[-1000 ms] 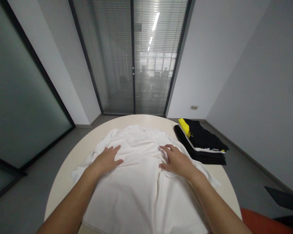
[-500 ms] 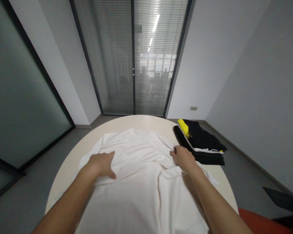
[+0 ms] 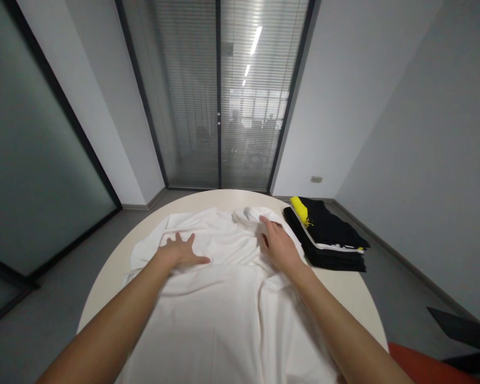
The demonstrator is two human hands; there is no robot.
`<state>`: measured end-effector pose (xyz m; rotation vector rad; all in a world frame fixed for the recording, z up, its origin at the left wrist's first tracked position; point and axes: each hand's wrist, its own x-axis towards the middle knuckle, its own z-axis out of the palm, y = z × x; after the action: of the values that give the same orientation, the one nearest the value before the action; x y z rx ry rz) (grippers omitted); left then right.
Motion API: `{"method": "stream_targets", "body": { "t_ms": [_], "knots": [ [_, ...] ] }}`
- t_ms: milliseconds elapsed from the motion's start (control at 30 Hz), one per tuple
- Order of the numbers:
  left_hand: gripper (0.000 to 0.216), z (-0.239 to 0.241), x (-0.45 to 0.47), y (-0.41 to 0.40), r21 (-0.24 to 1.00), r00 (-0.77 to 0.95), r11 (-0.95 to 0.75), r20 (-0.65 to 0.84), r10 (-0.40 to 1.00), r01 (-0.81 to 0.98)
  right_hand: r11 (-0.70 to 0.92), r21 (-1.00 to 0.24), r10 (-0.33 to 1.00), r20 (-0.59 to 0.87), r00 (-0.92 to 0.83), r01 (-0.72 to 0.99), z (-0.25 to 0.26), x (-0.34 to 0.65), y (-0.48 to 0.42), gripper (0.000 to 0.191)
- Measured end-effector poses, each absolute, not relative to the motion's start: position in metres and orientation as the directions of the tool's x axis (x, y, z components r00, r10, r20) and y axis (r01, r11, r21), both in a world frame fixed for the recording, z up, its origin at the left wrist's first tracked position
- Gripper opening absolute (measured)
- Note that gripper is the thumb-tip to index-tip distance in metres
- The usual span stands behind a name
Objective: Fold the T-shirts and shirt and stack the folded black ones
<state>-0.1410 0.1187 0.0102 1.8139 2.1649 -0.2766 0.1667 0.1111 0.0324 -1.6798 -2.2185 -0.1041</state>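
Observation:
A white garment (image 3: 224, 314), soft like a shirt, lies spread and wrinkled over the round table, its near part running out of view at the bottom. My left hand (image 3: 183, 252) rests flat on its left upper part, fingers spread and thumb stretched to the right. On the upper right part of the cloth is my right hand (image 3: 279, 242), its thumb and index finger apart and its other fingers partly hidden. Beyond its fingertips the fabric is bunched into a rounded fold.
A stack of folded dark clothes (image 3: 332, 229), the top one black with a yellow patch, sits at the right edge of the cream table (image 3: 224, 197). A red-orange chair seat (image 3: 428, 368) is at lower right. Glass panels with blinds (image 3: 220, 96) stand behind the table.
My right hand has moved left and away from me, bringing the garment's right side inward, and its pinch has loosened. My left hand has shifted slightly right and forward, spreading its fingers.

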Motion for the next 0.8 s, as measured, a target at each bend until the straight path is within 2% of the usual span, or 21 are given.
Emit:
{"method": "stream_targets", "body": {
  "t_ms": [100, 200, 333, 467, 567, 700, 800],
  "knots": [
    [0.133, 0.003, -0.149, 0.128, 0.081, -0.176, 0.21, -0.307, 0.935, 0.974, 0.306, -0.074, 0.924, 0.263, -0.277, 0.949, 0.029, 0.155, 0.133, 0.076],
    [0.124, -0.009, -0.154, 0.137, 0.111, -0.176, 0.204, -0.223, 0.959, 0.973, 0.265, -0.023, 0.945, 0.205, -0.255, 0.964, 0.024, 0.153, 0.162, 0.086],
    [0.101, -0.02, -0.152, 0.144, 0.095, -0.196, 0.197, -0.027, 0.98, 0.976, 0.221, 0.046, 0.958, 0.178, -0.226, 0.974, 0.015, 0.161, 0.193, 0.082],
    [0.066, -0.018, -0.138, 0.143, 0.006, -0.073, 0.073, 0.217, 0.973, 0.997, 0.174, 0.051, 0.962, 0.205, -0.181, 0.983, 0.01, 0.157, 0.204, 0.074],
    [0.055, -0.017, -0.125, 0.141, -0.02, -0.033, 0.038, 0.191, 0.981, 0.999, 0.186, 0.041, 0.961, 0.202, -0.19, 0.982, 0.008, 0.147, 0.206, 0.072],
    [0.067, -0.023, -0.115, 0.142, -0.016, -0.071, 0.073, 0.098, 0.993, 0.997, 0.243, 0.039, 0.949, 0.196, -0.246, 0.969, 0.006, 0.145, 0.214, 0.073],
    [0.071, -0.028, -0.118, 0.151, 0.024, -0.081, 0.079, 0.062, 0.995, 0.997, 0.185, 0.033, 0.959, 0.212, -0.188, 0.982, 0.009, 0.156, 0.228, 0.082]
  ]
}}
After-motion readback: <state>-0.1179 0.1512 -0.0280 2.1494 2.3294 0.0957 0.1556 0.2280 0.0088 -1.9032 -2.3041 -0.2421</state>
